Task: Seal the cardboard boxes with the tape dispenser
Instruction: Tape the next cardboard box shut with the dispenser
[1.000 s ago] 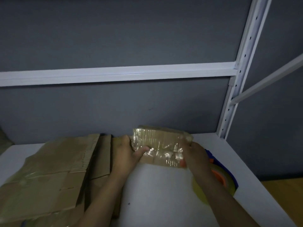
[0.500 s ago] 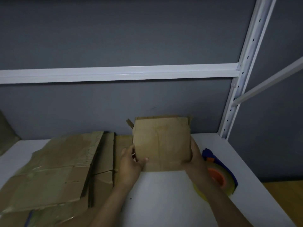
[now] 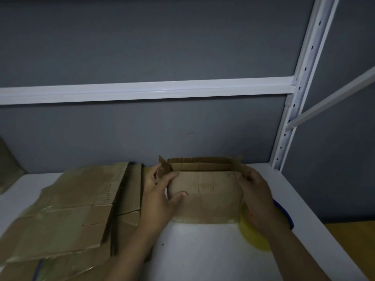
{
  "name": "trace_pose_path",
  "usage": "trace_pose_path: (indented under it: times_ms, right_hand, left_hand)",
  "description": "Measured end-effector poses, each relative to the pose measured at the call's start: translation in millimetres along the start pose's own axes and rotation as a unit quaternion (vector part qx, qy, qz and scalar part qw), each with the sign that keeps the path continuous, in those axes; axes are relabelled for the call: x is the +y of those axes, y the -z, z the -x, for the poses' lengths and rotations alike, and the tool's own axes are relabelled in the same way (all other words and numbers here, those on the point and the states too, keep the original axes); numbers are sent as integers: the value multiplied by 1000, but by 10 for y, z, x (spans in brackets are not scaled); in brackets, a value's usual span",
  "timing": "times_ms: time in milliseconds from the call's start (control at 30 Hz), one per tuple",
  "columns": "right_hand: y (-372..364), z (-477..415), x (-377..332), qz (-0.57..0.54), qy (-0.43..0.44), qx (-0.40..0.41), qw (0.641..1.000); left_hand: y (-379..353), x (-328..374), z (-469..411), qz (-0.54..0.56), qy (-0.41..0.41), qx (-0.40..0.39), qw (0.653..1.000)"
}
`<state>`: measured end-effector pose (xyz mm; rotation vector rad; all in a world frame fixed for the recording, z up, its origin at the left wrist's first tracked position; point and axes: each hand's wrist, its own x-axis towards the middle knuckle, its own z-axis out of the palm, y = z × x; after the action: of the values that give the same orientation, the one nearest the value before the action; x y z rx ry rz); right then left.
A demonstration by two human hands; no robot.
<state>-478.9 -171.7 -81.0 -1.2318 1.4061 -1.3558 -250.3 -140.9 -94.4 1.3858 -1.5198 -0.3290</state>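
The small brown cardboard box (image 3: pixel 205 191), standing open-topped on the white surface (image 3: pixel 203 258), is grasped at its sides by the curled fingers (image 3: pixel 171 177) of the left hand (image 3: pixel 160 199) and right hand (image 3: pixel 257 199), and its flaps should be folded flat before the yellow-rolled blue tape dispenser (image 3: pixel 256 240) beside it is fetched.

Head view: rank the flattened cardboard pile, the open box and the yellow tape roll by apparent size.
1. flattened cardboard pile
2. open box
3. yellow tape roll, clearly smallest, though the right hand hides part of it
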Motion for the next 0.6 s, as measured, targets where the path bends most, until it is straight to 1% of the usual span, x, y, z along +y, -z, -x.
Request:
trace_pose_path:
  times_ms: [67, 100, 167, 233, 367, 467, 533, 600]
  right_hand:
    - [-42, 12, -13, 38, 16, -7, 999]
    - [-62, 14, -34, 45, 20, -4, 999]
    - [-86, -13, -88, 57, 17, 18, 998]
    - [-92, -71, -123, 56, 6, 37, 998]
    - [-82, -100, -172, 26, -5, 7, 1000]
    - [-72, -59, -174, 22, 11, -7, 1000]
    - [-69, -38, -159, 32, 24, -6, 999]
    - [-66, -21, -153, 45, 34, -7, 998]
  left_hand:
    - [-20, 29, -19, 5, 8, -7, 1000]
    - [-21, 50, -38, -1, 24, -24, 999]
    - [-18, 77, -87, -19, 58, -64, 996]
    - [-11, 92, -124, -32, 57, -79, 995]
    - [90, 143, -134, 12, 36, -59, 998]
    - [231, 229, -269, 45, 52, -51, 996]
    - [288, 234, -444, 15, 59, -60, 996]
    - [298, 220, -633, -63, 64, -99, 991]
